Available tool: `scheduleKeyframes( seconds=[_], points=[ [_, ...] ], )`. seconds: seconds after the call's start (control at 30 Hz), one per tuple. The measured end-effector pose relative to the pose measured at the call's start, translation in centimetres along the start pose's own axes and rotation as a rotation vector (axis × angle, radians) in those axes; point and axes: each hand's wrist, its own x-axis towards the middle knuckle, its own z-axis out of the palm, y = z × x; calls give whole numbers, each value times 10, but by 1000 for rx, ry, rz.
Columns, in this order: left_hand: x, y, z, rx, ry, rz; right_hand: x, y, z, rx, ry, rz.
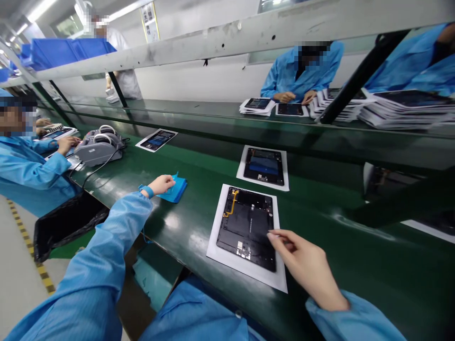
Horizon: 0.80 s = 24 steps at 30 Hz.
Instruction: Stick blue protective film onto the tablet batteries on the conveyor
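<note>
While the left hand (160,185) is pinching blue sheets (179,191), the right hand (308,265), grip unclear, is best touching the tablet (243,229) lightly.

From my remote seat I see a black tablet housing (249,225) lying flat on the bench (194,213), its inner side up and slightly skewed on a white sheet (249,268) that shows all round it. A yellow flex cable (233,201) bends along its far left part; bright metallic patches sit toward the near edge. Farther left, I have a small bright-blue stack of sheets (176,193) resting flat (a thin blue piece sticks up at its far side).
</note>
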Motion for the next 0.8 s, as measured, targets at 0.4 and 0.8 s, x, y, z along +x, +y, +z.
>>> scheduleKeyframes(
  seconds=[0.4,0.8],
  points=[
    [-100,101,79,-308,-330,609,0,-101,66,530,-261,-49],
    [-59,75,49,-186,103,623,4,-60,12,493,418,216]
  ],
)
